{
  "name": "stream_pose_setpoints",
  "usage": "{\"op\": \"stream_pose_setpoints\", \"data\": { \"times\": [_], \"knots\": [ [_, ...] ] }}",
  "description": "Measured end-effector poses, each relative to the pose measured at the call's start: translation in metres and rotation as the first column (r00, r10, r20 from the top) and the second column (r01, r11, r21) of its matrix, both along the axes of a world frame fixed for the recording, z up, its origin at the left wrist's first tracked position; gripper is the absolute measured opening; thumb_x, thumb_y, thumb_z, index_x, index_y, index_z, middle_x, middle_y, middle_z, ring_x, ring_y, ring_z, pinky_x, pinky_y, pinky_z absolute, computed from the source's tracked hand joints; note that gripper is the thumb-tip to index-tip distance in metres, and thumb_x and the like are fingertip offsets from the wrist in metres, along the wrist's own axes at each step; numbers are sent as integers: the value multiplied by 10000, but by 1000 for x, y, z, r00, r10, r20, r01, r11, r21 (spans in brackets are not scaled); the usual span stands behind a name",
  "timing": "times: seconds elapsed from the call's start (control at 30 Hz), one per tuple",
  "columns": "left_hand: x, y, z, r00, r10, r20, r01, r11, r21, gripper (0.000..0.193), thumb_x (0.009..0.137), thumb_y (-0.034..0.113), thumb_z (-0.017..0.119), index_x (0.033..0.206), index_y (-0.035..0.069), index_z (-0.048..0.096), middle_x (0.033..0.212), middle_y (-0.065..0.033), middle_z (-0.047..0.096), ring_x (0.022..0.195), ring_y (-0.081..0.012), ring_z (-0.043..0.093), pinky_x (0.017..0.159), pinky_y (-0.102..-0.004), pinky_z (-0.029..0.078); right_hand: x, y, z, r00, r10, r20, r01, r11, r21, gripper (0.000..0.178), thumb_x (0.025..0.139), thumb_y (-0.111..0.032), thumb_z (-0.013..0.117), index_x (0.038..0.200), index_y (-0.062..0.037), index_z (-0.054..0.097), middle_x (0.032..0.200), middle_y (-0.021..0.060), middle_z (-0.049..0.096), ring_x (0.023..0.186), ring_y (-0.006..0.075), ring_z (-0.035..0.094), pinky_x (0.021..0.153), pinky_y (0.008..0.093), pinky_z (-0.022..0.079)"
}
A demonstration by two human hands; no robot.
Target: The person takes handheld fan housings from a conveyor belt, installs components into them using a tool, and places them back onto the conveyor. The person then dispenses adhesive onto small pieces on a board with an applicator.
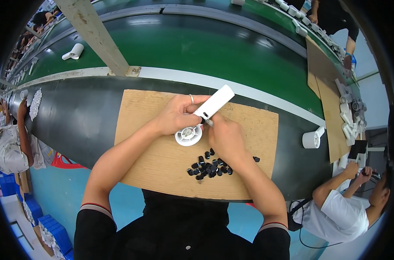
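My left hand [176, 116], a ring on one finger, is closed around a white appliance housing [217, 100]. Its long tubular handle tilts up to the right and has a small dark slot. At the lower end is a round spoked head [188, 135] with an open face. My right hand [226, 138] is closed, its fingertips pinched against the joint of handle and head. A small black piece [202, 120] shows at those fingertips, partly hidden. Several loose black pieces [210, 168] lie in a pile below the hands, on a cardboard sheet [147, 162].
Beyond the dark worktop [71, 112] runs a green conveyor belt [184, 47] carrying a white housing [74, 52]. Another housing [312, 139] stands right of the cardboard. A beige post [93, 37] rises at left. Co-workers sit at both sides; more white parts [348, 117] lie at right.
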State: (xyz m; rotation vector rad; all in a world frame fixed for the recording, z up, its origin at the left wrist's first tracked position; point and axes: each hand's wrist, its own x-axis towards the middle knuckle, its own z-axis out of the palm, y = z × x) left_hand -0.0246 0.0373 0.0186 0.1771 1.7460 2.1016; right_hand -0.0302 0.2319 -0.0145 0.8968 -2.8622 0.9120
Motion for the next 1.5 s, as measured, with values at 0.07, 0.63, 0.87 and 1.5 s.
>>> {"op": "stream_pose_setpoints", "data": {
  "times": [0.07, 0.63, 0.87, 1.5],
  "knots": [
    [0, 0, -1, 1000, -7, -4, 7, 1000, -12, 656, 779, -20, 527, 1433, -23, 475, 869, -74, 707, 732, -74, 646, 681, -243, 525, 5, -1, 3, 1000, -13, -19, 14, 998, 61, 116, 831, -59, 605, 915, 13, 572, 781, 196, 678, 652, 378, 678, 598, 474, 540],
    [-5, -6, -39, 988, 151, 36, -155, 958, 239, 698, 807, 19, 632, 1456, -9, 376, 975, -146, 695, 833, -167, 698, 703, -283, 564, 2, -10, -6, 999, -51, -6, 51, 998, 29, 135, 838, -115, 624, 903, -26, 546, 708, 164, 662, 651, 367, 684, 571, 497, 528],
    [-15, -21, -32, 962, 255, 101, -273, 862, 427, 209, 858, 154, 704, 986, 24, 601, 772, -109, 652, 867, -233, 682, 791, -361, 579, 7, -8, -6, 994, -18, -108, 20, 1000, 14, 81, 796, -63, 591, 853, -36, 540, 731, 135, 660, 600, 369, 663, 527, 484, 519],
    [-31, -50, -10, 881, 386, 274, -469, 630, 619, 765, 949, 480, 515, 1479, 24, 204, 1497, -280, 312, 1400, -437, 344, 1123, -635, 297, -2, 16, 19, 978, -66, 199, 158, 856, -492, 259, 866, -69, 645, 730, -53, 425, 533, 44, 443, 498, 119, 427, 471, 289, 363]
  ]
}}
